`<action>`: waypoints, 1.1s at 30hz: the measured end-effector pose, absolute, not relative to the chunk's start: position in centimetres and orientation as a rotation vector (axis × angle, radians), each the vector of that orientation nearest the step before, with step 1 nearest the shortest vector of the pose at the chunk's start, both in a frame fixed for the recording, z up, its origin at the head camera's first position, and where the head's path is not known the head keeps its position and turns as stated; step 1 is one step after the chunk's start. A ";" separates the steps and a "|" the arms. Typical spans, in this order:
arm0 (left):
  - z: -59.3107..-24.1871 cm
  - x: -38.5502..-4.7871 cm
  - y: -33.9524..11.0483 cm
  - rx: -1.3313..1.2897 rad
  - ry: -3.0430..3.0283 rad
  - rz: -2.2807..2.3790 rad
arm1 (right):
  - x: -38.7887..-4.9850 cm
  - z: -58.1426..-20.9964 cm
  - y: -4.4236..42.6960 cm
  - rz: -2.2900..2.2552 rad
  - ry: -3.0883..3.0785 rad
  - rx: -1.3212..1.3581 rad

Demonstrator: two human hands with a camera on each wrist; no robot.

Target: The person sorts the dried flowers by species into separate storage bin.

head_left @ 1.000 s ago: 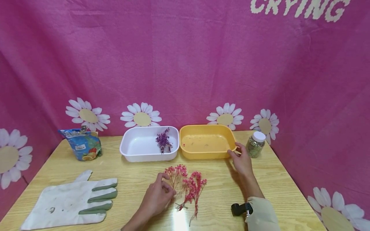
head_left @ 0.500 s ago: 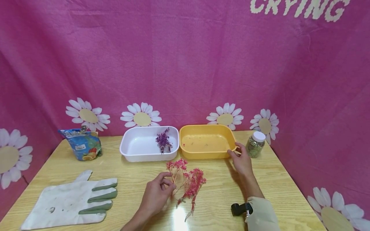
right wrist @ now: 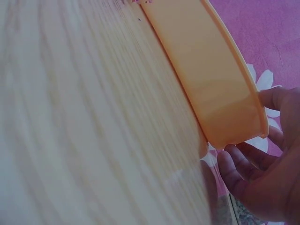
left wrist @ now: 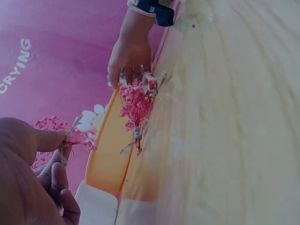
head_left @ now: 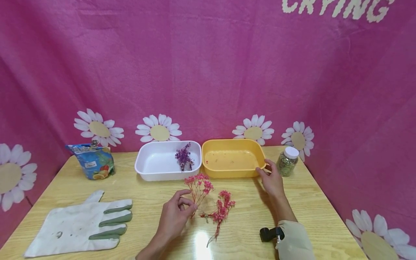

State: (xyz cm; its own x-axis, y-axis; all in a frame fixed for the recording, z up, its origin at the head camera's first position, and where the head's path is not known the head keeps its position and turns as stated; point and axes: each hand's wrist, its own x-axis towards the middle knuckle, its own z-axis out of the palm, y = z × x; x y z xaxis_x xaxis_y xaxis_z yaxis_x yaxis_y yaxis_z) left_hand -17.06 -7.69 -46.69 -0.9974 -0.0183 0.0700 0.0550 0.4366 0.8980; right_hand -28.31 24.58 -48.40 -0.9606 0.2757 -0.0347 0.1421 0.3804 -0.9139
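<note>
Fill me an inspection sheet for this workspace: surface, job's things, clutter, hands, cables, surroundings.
Surface: wood-grain table, bright reflection at the near side.
Job's things: held pink bunch; second pink bunch lying on the table; yellow tray, small bits inside; white tray on its left, with a purple bunch.
Clutter: white-and-green glove, blue pouch, white-lidded jar.
Left hand: pinches the held pink bunch between thumb and fingers.
Right hand: grips the yellow tray's near right corner; black device at the wrist.
Cables: nothing seen.
Surroundings: magenta curtain with printed daisies and lettering.
</note>
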 end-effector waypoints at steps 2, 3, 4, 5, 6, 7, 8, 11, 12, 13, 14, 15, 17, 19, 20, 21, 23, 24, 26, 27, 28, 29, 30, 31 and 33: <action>-46.6 -17.2 -7.7 -0.029 -2.592 -1.655 | -28.4 -48.5 24.6 1.642 -2.503 -0.387; -46.5 -17.3 -7.6 -0.025 -2.586 -1.665 | -28.4 -48.5 24.6 1.643 -2.499 -0.389; -46.5 -17.4 -7.6 -0.019 -2.580 -1.679 | -28.5 -48.5 24.6 1.644 -2.495 -0.390; -46.4 -17.5 -7.5 -0.015 -2.573 -1.691 | -28.5 -48.5 24.6 1.646 -2.491 -0.390; -46.4 -17.6 -7.4 -0.010 -2.565 -1.709 | -28.6 -48.5 24.6 1.648 -2.487 -0.388; -46.4 -17.8 -7.4 -0.005 -2.557 -1.724 | -28.6 -48.5 24.6 1.652 -2.481 -0.387; -46.3 -17.9 -7.3 -0.001 -2.547 -1.743 | -28.6 -48.5 24.6 1.657 -2.477 -0.382; -46.2 -18.5 -6.9 -0.012 -2.514 -1.799 | -28.6 -48.5 24.6 1.658 -2.479 -0.372; -46.2 -18.6 -6.8 -0.018 -2.506 -1.815 | -28.6 -48.6 24.6 1.660 -2.479 -0.372; -46.1 -18.8 -6.6 -0.022 -2.500 -1.828 | -28.6 -48.6 24.6 1.656 -2.482 -0.370; -46.0 -19.0 -6.4 -0.028 -2.497 -1.836 | -28.5 -48.6 24.6 1.654 -2.485 -0.372; -46.0 -19.3 -6.2 -0.038 -2.495 -1.840 | -28.5 -48.6 24.6 1.654 -2.487 -0.374; -45.7 -19.8 -5.8 -0.047 -2.490 -1.841 | -28.5 -48.6 24.6 1.651 -2.488 -0.381; -45.5 -20.5 -5.3 -0.068 -2.484 -1.828 | -28.4 -48.6 24.6 1.643 -2.493 -0.383; -45.4 -20.8 -5.1 -0.078 -2.483 -1.816 | -28.4 -48.6 24.6 1.646 -2.489 -0.386; -45.3 -21.1 -4.9 -0.094 -2.478 -1.808 | -28.4 -48.6 24.7 1.651 -2.486 -0.386; -45.0 -21.9 -4.5 -0.111 -2.476 -1.784 | -28.4 -48.7 24.7 1.657 -2.483 -0.387; -44.9 -22.2 -4.4 -0.115 -2.479 -1.772 | -28.4 -48.7 24.8 1.666 -2.478 -0.388; -44.6 -22.9 -4.1 -0.107 -2.484 -1.759 | -28.4 -48.7 24.8 1.685 -2.468 -0.389; -44.5 -23.2 -3.9 -0.105 -2.484 -1.753 | -28.5 -48.7 24.8 1.690 -2.468 -0.390; -44.4 -23.6 -3.8 -0.096 -2.488 -1.747 | -28.5 -48.7 24.8 1.693 -2.465 -0.389; -44.3 -23.9 -3.7 -0.098 -2.489 -1.743 | -28.5 -48.7 24.8 1.697 -2.461 -0.388; -44.1 -24.2 -3.6 -0.097 -2.488 -1.744 | -28.5 -48.7 24.8 1.703 -2.456 -0.386; -44.0 -24.6 -3.5 -0.095 -2.487 -1.748 | -28.5 -48.7 24.8 1.711 -2.451 -0.383; -43.8 -25.3 -3.2 -0.093 -2.486 -1.751 | -28.5 -48.7 24.7 1.715 -2.444 -0.381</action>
